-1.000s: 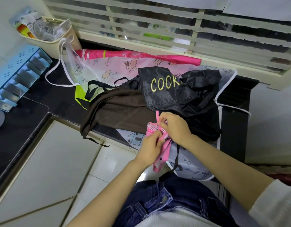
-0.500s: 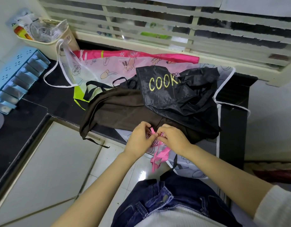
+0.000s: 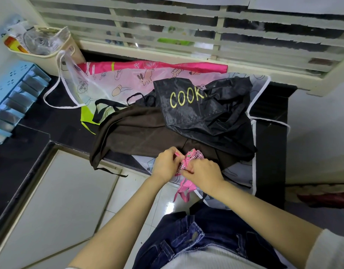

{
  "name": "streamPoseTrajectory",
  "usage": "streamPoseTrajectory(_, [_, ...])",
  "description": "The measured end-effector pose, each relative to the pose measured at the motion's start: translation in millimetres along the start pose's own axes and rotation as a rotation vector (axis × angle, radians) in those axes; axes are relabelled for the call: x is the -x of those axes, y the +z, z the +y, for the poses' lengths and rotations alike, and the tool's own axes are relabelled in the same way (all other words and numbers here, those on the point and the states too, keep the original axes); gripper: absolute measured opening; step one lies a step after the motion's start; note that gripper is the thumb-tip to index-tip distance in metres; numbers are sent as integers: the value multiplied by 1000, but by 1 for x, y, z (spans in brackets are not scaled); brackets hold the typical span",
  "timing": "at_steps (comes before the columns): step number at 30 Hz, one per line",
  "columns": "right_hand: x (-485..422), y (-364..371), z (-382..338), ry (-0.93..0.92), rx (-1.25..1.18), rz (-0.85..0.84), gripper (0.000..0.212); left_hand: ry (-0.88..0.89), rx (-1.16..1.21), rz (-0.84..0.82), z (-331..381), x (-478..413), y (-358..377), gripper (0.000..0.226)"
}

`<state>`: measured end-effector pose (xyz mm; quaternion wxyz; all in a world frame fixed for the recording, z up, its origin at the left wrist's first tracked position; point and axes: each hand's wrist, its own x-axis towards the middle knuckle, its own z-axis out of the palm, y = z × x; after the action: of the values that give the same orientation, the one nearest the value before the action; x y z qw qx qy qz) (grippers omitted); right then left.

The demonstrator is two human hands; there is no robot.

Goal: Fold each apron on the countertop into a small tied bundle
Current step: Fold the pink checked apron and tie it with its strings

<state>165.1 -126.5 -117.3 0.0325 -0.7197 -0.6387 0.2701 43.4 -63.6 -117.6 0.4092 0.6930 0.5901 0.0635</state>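
Risen beside the pink bundle, left hand and right hand both pinch its strap, seemingly tightening the knot.

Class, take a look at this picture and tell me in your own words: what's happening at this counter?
A person grips a small pink checked apron bundle with both hands, the left hand and right hand pinching it at the front edge of the countertop. Its pink ties dangle below. A black COOK apron, a brown apron and a pink cartoon apron lie unfolded in a heap behind.
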Motion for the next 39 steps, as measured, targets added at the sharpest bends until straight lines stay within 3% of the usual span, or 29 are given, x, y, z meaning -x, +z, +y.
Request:
streamPoseTrajectory(4, [-2,2,-3,58,-8,-71,43,10,41,48,1,-1,1,13])
streamPoseTrajectory(8, [-6,9,10,110,-347,-115,35,-36,212,82,-1,-2,0,15])
streamPoseTrajectory(11, [-6,9,17,126,-520,-77,18,-74,324,80,1,-1,1,15])
streamPoseTrajectory(17, [-8,-7,19,139,-645,47,12,-65,539,100,11,2,-4,18])
streamPoseTrajectory(21, [-10,-19,20,59,-574,96,12,331,272,118,18,3,-6,18])
streamPoseTrajectory(24, [-10,-26,23,25,-538,121,9,487,314,-14,23,5,-8,15])
streamPoseTrajectory(29, [-8,-33,36,-33,-390,69,9,360,535,-129,22,5,-2,21])
streamPoseTrajectory(34, [3,-33,43,-117,-32,-67,9,255,494,-154,4,4,15,26])
streamPoseTrajectory(39, [-6,-27,49,-79,-32,-67,7,222,405,-95,0,1,23,28])
